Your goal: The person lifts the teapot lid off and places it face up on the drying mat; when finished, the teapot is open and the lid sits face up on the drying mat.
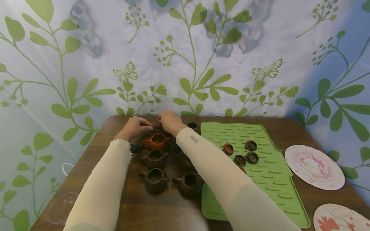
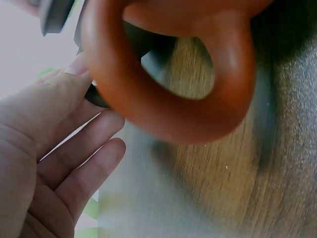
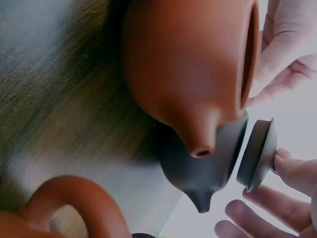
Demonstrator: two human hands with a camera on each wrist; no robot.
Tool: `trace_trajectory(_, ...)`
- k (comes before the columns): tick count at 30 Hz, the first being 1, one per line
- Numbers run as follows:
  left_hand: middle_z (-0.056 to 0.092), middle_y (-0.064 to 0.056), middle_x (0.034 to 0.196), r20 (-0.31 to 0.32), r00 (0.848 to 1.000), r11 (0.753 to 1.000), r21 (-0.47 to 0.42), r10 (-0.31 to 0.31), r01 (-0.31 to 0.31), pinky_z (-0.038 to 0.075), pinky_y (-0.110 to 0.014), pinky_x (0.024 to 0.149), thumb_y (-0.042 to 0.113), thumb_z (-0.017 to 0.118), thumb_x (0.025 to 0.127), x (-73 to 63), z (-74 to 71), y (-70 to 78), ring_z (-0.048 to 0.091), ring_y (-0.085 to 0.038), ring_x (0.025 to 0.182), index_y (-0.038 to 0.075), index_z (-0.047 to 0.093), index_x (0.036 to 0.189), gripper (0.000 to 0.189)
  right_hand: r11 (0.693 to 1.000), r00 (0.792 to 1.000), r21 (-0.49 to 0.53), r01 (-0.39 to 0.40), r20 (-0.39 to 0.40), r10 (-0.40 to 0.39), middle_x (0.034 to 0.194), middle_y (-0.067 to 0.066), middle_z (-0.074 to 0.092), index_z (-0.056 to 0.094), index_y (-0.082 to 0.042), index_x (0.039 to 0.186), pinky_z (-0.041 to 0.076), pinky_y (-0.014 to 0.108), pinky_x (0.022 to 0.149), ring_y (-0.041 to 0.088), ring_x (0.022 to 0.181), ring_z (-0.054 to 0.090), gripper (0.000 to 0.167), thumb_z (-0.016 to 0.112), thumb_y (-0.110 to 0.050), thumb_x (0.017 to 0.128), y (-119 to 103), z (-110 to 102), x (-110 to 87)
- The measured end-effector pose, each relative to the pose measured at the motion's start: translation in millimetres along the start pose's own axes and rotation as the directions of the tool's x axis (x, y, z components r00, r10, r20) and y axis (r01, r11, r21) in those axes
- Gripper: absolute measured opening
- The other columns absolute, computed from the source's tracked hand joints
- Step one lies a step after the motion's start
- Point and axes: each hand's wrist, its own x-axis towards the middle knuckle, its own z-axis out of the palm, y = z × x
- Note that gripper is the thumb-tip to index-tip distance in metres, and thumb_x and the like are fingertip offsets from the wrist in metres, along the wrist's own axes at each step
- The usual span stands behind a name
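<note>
In the right wrist view my right hand (image 3: 292,181) pinches a small dark lid (image 3: 257,154) by its knob, tilted close beside the mouth of a dark teapot (image 3: 198,166). My left hand (image 2: 69,134) grips that teapot's handle (image 2: 95,96) between thumb and fingers; it is partly hidden behind an orange teapot's handle (image 2: 183,119). The head view has both hands at the table's far edge, the left (image 1: 136,126) and the right (image 1: 170,122) close together. Just in front of them stands the lidless orange teapot (image 1: 158,141).
More lidless dark teapots (image 1: 155,180) stand in rows nearer me, some hidden under my right forearm. Several loose lids (image 1: 252,157) lie on a green mat (image 1: 268,179). Two round patterned mats (image 1: 315,166) lie at the right, and a clear round piece (image 1: 63,208) at the left.
</note>
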Motion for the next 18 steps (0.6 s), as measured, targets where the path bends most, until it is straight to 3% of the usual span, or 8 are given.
trace_trajectory(8, 0.079, -0.004, 0.104, -0.005, 1.0, 1.0, 0.005, -0.008, 0.008, 0.051, -0.055, 0.098, 0.026, 0.08, 0.098, -3.3, -0.1, 3.1, 0.069, -0.033, 0.109, 0.01, 0.084, 0.111, 0.022, 0.989, 0.998, 0.134, 0.064, -0.023, -0.061, 0.12, 0.007, 0.07, 0.07, -0.008, 0.128, 0.054, 0.031, 0.085, 0.02, 0.104, 0.067, 0.023, 0.059, -0.017, 0.111, 2.5, -17.0, -20.4)
trace_trajectory(18, 0.079, -0.004, 0.105, -0.025, 1.0, 1.0, 0.01, 0.011, -0.011, 0.051, -0.055, 0.099, 0.024, 0.08, 0.098, -4.2, 1.4, 5.2, 0.069, -0.034, 0.11, 0.009, 0.084, 0.111, 0.02, 0.955, 0.994, 0.276, 0.112, -0.017, -0.112, 0.129, 0.008, 0.067, 0.066, -0.006, 0.132, 0.053, 0.037, 0.094, 0.023, 0.113, 0.064, 0.025, 0.058, -0.019, 0.112, 24.3, -44.7, -53.9)
